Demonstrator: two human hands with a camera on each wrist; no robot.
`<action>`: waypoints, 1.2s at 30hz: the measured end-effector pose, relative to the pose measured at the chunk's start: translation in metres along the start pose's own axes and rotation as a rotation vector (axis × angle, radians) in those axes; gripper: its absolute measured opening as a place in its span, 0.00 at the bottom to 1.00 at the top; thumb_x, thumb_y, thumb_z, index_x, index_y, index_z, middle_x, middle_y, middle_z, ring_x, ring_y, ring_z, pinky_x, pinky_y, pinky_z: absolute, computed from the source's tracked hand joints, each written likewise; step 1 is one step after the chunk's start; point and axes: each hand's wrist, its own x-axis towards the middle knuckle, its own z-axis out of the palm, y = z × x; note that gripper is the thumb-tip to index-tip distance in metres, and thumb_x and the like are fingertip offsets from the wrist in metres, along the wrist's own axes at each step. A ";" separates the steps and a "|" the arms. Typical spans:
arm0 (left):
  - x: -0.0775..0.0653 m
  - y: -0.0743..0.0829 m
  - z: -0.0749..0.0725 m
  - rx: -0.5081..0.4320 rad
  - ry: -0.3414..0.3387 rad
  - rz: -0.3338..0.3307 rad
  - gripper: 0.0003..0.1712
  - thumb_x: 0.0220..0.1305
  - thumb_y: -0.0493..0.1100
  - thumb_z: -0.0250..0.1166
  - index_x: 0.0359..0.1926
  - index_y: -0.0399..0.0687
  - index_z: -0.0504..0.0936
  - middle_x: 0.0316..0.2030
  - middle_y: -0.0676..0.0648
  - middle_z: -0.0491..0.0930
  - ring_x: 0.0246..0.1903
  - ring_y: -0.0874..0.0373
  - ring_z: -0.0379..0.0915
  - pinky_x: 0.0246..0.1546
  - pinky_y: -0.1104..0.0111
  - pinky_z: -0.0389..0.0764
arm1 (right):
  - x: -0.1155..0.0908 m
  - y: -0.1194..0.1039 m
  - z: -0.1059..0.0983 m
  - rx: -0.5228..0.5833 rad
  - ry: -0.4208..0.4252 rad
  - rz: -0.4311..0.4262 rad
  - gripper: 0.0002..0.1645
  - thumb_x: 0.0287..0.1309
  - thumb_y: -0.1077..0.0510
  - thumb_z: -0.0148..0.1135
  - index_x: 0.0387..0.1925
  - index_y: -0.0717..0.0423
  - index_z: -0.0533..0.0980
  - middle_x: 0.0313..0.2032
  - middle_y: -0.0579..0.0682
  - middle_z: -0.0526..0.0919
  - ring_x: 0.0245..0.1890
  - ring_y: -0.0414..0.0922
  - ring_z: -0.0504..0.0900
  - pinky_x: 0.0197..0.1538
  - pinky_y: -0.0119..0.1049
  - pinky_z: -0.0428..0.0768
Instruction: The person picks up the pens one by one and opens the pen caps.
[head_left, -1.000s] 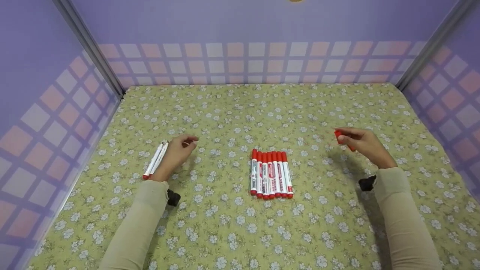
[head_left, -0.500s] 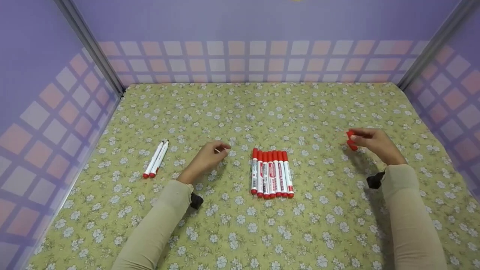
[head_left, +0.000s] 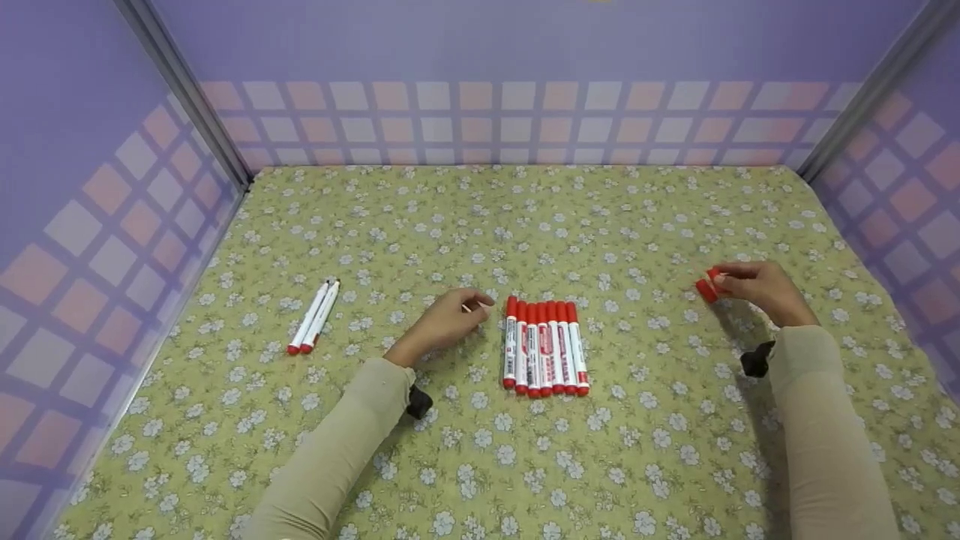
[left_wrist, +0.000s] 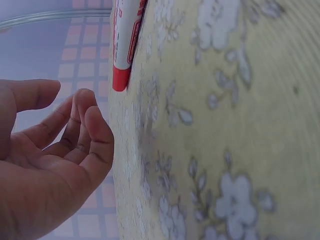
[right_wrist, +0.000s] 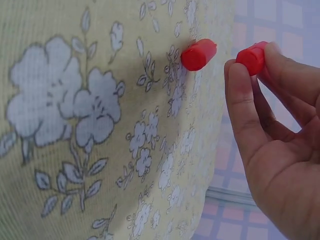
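Observation:
My right hand (head_left: 766,292) pinches a red marker cap (right_wrist: 251,59) between thumb and fingertips, held over the cloth at the right. A second red cap (right_wrist: 198,55) lies on the cloth beside it. My left hand (head_left: 448,319) hovers just left of a row of capped red-and-white markers (head_left: 546,349), its fingers loosely curled around nothing. In the left wrist view, the red end of one marker (left_wrist: 125,45) shows ahead of the fingertips.
Two uncapped white markers (head_left: 313,316) with red ends lie side by side at the left. A flowered green cloth (head_left: 480,465) covers the table. Purple checked walls (head_left: 480,120) rise at the back and both sides.
My left hand has moved right, away from the two uncapped markers to the marker row. My right hand has shifted slightly right with its cap, which now shows apart from the other cap.

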 end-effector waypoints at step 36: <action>0.021 0.013 0.031 -0.041 -0.060 -0.235 0.20 0.66 0.46 0.57 0.55 0.40 0.73 0.39 0.46 0.78 0.28 0.59 0.70 0.26 0.69 0.72 | 0.006 0.020 -0.002 -0.138 -0.023 0.124 0.39 0.67 0.41 0.53 0.67 0.65 0.64 0.60 0.68 0.73 0.45 0.40 0.82 0.53 0.44 0.79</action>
